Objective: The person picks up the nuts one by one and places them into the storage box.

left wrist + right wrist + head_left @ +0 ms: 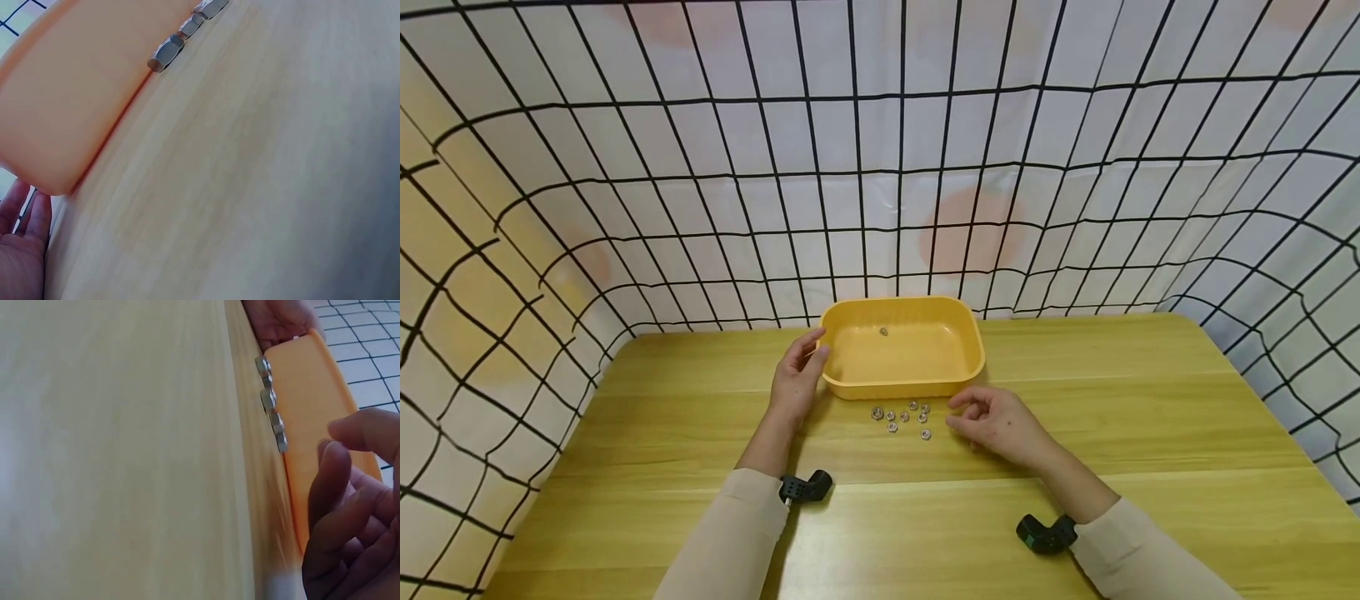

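A yellow plastic tray (902, 389) stands at the back of the table, with a small metal nut (883, 331) inside near its far wall. My left hand (797, 379) is at the tray's left end, fingertips right at the rim; the left wrist view shows its fingers (39, 215) by the tray's corner. Several hex nuts lie loose in front of the tray, among them a larger nut (877, 412). Just right of these nuts is my right hand (1000, 422), its fingers loosely bent. In the right wrist view, no object shows between its thumb and fingertips (334, 465).
The wooden table (880, 533) spreads out in front and to both sides. Black wire grid panels (880, 175) rise along the back and the sides, with pale cloth behind them. Each wrist carries a black camera mount (808, 486).
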Motion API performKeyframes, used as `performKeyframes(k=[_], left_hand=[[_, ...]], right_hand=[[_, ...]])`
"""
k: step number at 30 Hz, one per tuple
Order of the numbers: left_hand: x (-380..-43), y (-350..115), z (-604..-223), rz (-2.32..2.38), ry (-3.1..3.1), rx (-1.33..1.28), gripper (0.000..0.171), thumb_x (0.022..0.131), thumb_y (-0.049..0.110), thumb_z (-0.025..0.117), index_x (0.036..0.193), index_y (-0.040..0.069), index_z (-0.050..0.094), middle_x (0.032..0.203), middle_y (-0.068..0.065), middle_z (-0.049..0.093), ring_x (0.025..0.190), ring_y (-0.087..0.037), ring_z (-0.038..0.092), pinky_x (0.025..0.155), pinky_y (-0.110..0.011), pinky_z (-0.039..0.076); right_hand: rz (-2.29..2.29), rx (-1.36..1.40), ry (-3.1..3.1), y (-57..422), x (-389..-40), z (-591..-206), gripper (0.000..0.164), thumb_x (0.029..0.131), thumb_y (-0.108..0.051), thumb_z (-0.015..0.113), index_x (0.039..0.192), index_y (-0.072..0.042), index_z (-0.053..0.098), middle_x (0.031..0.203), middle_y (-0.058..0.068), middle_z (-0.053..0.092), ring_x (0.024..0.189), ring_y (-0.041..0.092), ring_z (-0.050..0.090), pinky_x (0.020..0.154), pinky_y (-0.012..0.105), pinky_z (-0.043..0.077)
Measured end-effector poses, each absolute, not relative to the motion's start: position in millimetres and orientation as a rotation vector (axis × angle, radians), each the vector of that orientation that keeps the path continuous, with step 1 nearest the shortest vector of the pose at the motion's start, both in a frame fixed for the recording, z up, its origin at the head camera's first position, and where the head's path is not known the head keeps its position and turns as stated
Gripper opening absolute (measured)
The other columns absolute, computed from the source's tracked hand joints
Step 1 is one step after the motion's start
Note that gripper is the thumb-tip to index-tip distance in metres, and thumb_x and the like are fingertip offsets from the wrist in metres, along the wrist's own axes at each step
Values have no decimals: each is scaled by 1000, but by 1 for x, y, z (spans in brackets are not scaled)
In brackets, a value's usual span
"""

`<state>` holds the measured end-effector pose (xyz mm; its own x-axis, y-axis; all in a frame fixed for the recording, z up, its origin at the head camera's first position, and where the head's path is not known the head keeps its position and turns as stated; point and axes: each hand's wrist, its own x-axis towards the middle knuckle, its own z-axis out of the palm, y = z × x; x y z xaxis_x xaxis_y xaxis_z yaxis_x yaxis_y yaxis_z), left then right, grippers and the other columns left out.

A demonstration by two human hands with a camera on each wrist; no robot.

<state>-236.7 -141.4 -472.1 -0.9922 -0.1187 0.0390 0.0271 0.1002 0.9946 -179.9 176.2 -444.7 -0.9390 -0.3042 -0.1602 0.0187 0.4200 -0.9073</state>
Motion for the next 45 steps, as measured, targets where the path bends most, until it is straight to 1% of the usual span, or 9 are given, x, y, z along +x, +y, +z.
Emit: performKeyframes(k=[5, 10, 16, 21, 27, 36, 41, 45], left_hand=[[-238, -142, -473, -2043, -2244, 87, 40, 104, 29, 60, 144, 21, 58, 156, -5, 48, 145, -27, 41, 120, -48, 37], [-237, -142, -473, -2046, -2245, 84, 40, 105, 30, 59, 144, 20, 58, 156, -5, 48, 145, -28, 42, 120, -48, 36], [-237, -142, -473, -2039, -2238, 90, 40, 104, 30, 60, 144, 21, 58, 153, -6, 50, 144, -27, 43, 118, -47, 38], [-235, -142, -472, -2029, -2235, 90, 40, 104, 30, 60, 144, 21, 59, 153, -5, 50, 144, -27, 43, 118, -47, 38], [-237, -141, -472, -2035, -2227, 81, 40, 104, 29, 60, 144, 20, 59, 155, -5, 49, 145, -27, 42, 119, -47, 38], [-237, -141, -474, -2032, -2237, 79, 40, 104, 30, 60, 144, 22, 58, 153, -5, 50, 145, -27, 42, 120, -48, 37], [-238, -142, -476, -2036, -2239, 76, 41, 104, 30, 60, 144, 21, 59, 155, -5, 50, 145, -28, 42, 120, -48, 36], [-238, -142, -475, -2031, -2236, 87, 40, 104, 30, 60, 143, 21, 59, 154, -5, 50, 145, -28, 42, 120, -48, 37]], right_hand=[[-1531, -268, 2328, 171, -178, -451, 32, 91, -15, 77, 115, 2, 65, 79, 5, 63, 59, 15, 58, 50, 24, 48], [-1505, -322, 2300, 167, -176, -458, 30, 90, -14, 77, 113, 2, 66, 78, 5, 61, 57, 14, 58, 50, 25, 50], [-1420, -348, 2383, 161, -176, -462, 24, 89, -16, 78, 108, -5, 71, 75, 2, 62, 53, 12, 55, 47, 26, 48], [-1366, -355, 2432, 154, -177, -463, 18, 89, -20, 80, 103, -11, 73, 72, 0, 62, 49, 13, 53, 45, 26, 47], [-1297, -410, 2491, 149, -177, -462, 13, 89, -21, 79, 98, -14, 74, 68, -2, 60, 48, 12, 53, 45, 26, 44], [-1224, -433, 2539, 147, -177, -461, 6, 90, -20, 78, 92, -17, 74, 67, -3, 60, 49, 11, 53, 46, 24, 43], [-1228, -440, 2545, 147, -176, -459, 6, 89, -19, 79, 90, -16, 73, 68, -4, 60, 54, 10, 51, 49, 22, 41], [-1282, -432, 2510, 148, -177, -457, 8, 90, -20, 78, 90, -14, 72, 70, -3, 61, 56, 11, 53, 49, 23, 43]])
